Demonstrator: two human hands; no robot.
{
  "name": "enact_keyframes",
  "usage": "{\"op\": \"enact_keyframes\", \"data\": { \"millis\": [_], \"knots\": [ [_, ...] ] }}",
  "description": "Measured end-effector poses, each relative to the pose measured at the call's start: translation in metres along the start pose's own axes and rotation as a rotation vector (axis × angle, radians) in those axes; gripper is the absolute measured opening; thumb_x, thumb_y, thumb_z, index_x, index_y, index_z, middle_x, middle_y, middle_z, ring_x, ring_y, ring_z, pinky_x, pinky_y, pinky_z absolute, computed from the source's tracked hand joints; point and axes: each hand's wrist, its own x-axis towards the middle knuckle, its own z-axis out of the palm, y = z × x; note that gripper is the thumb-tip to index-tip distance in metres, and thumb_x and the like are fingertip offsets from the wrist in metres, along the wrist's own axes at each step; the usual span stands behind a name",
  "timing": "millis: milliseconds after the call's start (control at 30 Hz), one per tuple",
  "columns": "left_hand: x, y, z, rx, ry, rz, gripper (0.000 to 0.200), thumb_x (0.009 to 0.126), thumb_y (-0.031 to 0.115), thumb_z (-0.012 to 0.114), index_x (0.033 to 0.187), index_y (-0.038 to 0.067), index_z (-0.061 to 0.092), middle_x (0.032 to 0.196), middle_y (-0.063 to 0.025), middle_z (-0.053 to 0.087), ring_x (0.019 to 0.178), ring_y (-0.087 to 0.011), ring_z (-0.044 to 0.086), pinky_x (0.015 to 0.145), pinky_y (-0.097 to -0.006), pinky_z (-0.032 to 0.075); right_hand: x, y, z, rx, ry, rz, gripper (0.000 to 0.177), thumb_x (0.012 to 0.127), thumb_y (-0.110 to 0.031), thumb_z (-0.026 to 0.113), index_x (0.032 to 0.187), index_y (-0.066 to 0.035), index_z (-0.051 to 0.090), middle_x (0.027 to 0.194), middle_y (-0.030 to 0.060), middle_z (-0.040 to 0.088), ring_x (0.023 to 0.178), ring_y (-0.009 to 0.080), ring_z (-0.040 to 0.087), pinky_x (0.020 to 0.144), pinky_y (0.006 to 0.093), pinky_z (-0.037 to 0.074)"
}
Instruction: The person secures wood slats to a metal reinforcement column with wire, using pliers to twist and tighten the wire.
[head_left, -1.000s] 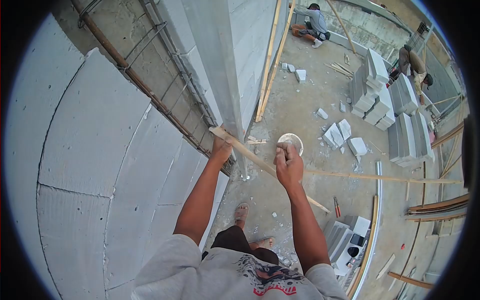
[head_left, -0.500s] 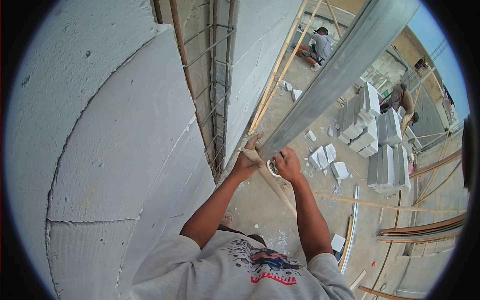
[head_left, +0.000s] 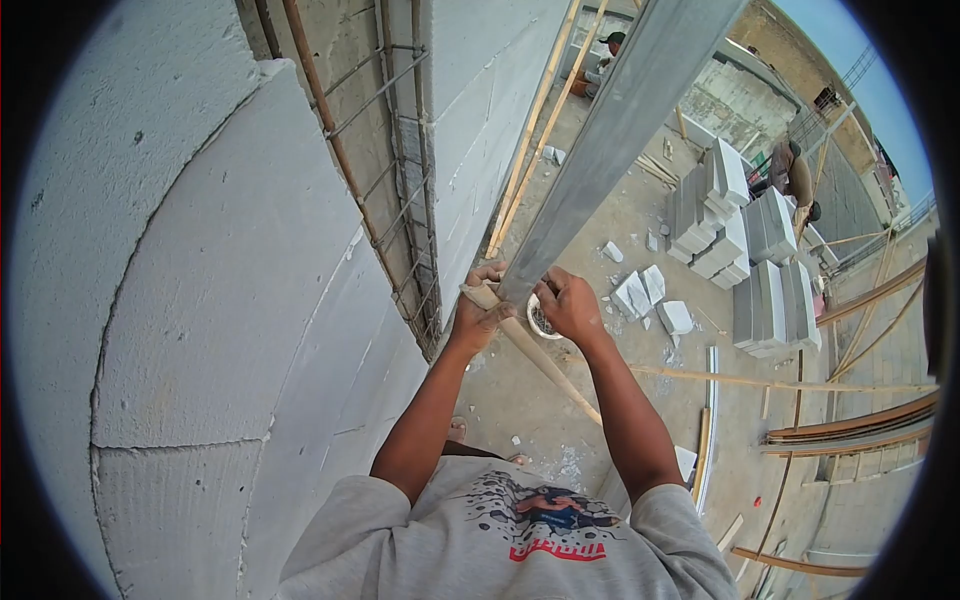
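Observation:
My left hand (head_left: 478,312) is closed around the upper end of a pale wooden pole (head_left: 545,365), its thumb across the wood. The pole slants down to the right between my forearms. Between my hands is the lower end of a long grey beam (head_left: 610,130), which leans up to the right. My right hand (head_left: 572,306) is closed, fingers curled at the beam's right edge; I cannot tell what is pinched in them. A white ring-shaped thing (head_left: 532,318) shows just below the right fingers, partly hidden by them.
To the left rises a pale block wall (head_left: 220,300) with a rebar cage (head_left: 385,150) in its gap. Stacked white blocks (head_left: 765,300) and broken pieces (head_left: 640,292) lie to the right. Two people work farther back. Wooden strips (head_left: 545,130) lean by the wall.
The view has shifted slightly, and the beam appears farther left. Both hands keep their grip near its lower end. The seated person at the back is now more hidden behind the beam.

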Motion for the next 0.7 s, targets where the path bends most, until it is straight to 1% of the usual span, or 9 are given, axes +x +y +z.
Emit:
{"op": "enact_keyframes", "data": {
  "millis": [33,100,200,300,367,433,600,667,700],
  "knots": [
    [0.000,-0.004,-0.002,-0.001,-0.004,-0.007,0.088,0.063,0.040,0.088,0.128,0.004,0.040,0.119,-0.0040,0.047,0.104,-0.0135,0.052,0.089,-0.0280,0.044,-0.004,0.006,0.004,0.001,0.001,0.008,0.016,0.088,-0.017,0.055,0.096,-0.007,0.065,0.081,0.0165,0.066,0.075,0.0340,0.064,0.068,0.0398,0.050],
    [0.001,-0.007,-0.003,0.041,0.066,0.055,0.081,0.064,0.038,0.088,0.121,0.004,0.042,0.117,-0.0043,0.047,0.104,-0.0148,0.052,0.089,-0.0285,0.044,-0.015,0.016,0.012,0.492,0.024,0.127,0.018,0.090,-0.016,0.055,0.099,-0.003,0.065,0.078,0.0128,0.066,0.071,0.0257,0.064,0.067,0.0345,0.049],
    [0.000,-0.001,-0.002,0.057,0.047,-0.006,0.082,0.063,0.039,0.089,0.119,0.004,0.040,0.116,-0.0052,0.046,0.103,-0.0155,0.051,0.089,-0.0288,0.045,-0.025,0.017,0.020,0.571,0.034,0.087,0.018,0.091,-0.011,0.052,0.100,-0.002,0.065,0.075,0.0095,0.064,0.069,0.0202,0.063,0.067,0.0330,0.048],
    [0.001,0.003,-0.002,0.045,0.024,-0.043,0.088,0.060,0.042,0.090,0.121,0.005,0.037,0.116,-0.0064,0.045,0.102,-0.0152,0.051,0.089,-0.0282,0.045,-0.027,0.009,0.018,0.419,0.026,0.046,0.018,0.091,-0.011,0.052,0.100,-0.002,0.065,0.075,0.0118,0.065,0.069,0.0230,0.064,0.066,0.0339,0.049],
    [0.001,0.006,0.001,0.038,0.038,-0.010,0.105,0.057,0.047,0.090,0.134,0.005,0.031,0.120,-0.0084,0.043,0.103,-0.0156,0.052,0.087,-0.0273,0.046,-0.030,0.009,0.025,0.334,0.174,0.073,0.018,0.091,-0.012,0.053,0.100,-0.002,0.064,0.075,0.0135,0.065,0.069,0.0254,0.064,0.066,0.0351,0.049],
    [-0.002,0.007,-0.006,0.081,0.034,0.000,0.116,0.057,0.048,0.090,0.142,0.005,0.024,0.121,-0.0088,0.041,0.103,-0.0156,0.051,0.086,-0.0279,0.046,-0.034,0.018,0.033,0.311,0.527,0.179,0.017,0.092,-0.012,0.053,0.100,-0.002,0.065,0.074,0.0151,0.065,0.068,0.0275,0.064,0.066,0.0360,0.050],
    [-0.016,-0.013,-0.060,0.150,0.102,-0.096,0.126,0.051,0.063,0.085,0.144,0.004,0.023,0.128,-0.0084,0.042,0.112,-0.0202,0.047,0.096,-0.0328,0.040,-0.092,0.078,0.086,0.591,0.620,0.517,0.017,0.091,-0.011,0.053,0.099,-0.001,0.065,0.074,0.0102,0.065,0.070,0.0192,0.064,0.067,0.0321,0.048],
    [-0.023,-0.008,-0.067,0.137,0.098,-0.099,0.121,0.054,0.060,0.085,0.143,0.004,0.026,0.127,-0.0105,0.042,0.110,-0.0191,0.050,0.097,-0.0319,0.042,-0.143,0.105,0.116,0.550,0.621,0.573,0.018,0.091,-0.011,0.053,0.099,0.000,0.065,0.074,0.0104,0.065,0.069,0.0187,0.064,0.067,0.0316,0.048],
    [-0.028,-0.005,-0.070,0.118,0.118,-0.096,0.116,0.057,0.058,0.085,0.142,0.003,0.029,0.126,-0.0125,0.043,0.107,-0.0179,0.052,0.097,-0.0310,0.043,-0.171,0.116,0.130,0.513,0.610,0.636,0.017,0.093,-0.011,0.054,0.098,0.001,0.065,0.073,0.0051,0.065,0.067,0.0120,0.058,0.063,0.0286,0.045]
  ]
}}
